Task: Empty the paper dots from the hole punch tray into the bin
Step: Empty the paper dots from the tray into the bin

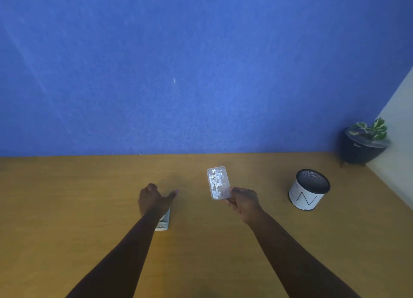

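My right hand [242, 202] pinches the near end of a clear plastic hole punch tray [218, 182], held level above the wooden desk [89, 197]. Several white paper dots [215, 181] lie inside the tray. To the right, about a hand's length away, stands the bin [309, 189], a small round white container with a black mesh rim, upright and open-topped. My left hand [154, 199] hovers with thumb spread over the hole punch [163, 222]. Only the punch's light-coloured near end shows under my wrist. Whether the left hand touches it is hidden.
A blue partition wall [201, 74] rises along the desk's back edge. A dark pot with a green plant [363, 145] sits in the back right corner beside a pale side wall. Bare desk lies between the tray and the bin.
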Available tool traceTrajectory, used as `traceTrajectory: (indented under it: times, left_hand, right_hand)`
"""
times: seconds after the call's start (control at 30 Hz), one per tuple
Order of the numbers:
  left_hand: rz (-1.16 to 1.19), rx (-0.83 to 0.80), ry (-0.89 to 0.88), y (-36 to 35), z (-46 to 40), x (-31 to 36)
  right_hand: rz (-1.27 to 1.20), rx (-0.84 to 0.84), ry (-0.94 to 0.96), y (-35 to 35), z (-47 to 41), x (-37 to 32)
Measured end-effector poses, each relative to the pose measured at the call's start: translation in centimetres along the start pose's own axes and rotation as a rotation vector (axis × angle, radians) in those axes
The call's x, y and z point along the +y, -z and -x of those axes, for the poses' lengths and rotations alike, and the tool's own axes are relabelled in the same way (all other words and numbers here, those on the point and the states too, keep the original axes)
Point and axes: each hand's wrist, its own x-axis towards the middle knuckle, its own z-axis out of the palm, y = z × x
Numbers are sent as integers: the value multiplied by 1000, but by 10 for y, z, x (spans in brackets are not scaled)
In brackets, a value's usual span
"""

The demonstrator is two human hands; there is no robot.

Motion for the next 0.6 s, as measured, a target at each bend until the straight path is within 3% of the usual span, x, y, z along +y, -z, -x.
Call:
traceTrajectory:
  times: [0.07,0.17,0.2,0.37,0.6]
  left_hand:
    - [299,-83,-14,0,2,21]
    - [826,-427,156,-4,10,50]
    - [893,-497,190,-6,14,58]
    - [955,-556,155,-17,30,84]
    - [1001,-512,169,-37,37,103]
  right_hand:
    - [-9,-13,-7,1,2,-1]
    - [-14,-41,-23,4,4,-3]
    - [-7,-47,-28,5,6,-3]
    - [29,-79,-40,15,13,-8]
    - [8,-66,-31,36,20,-13]
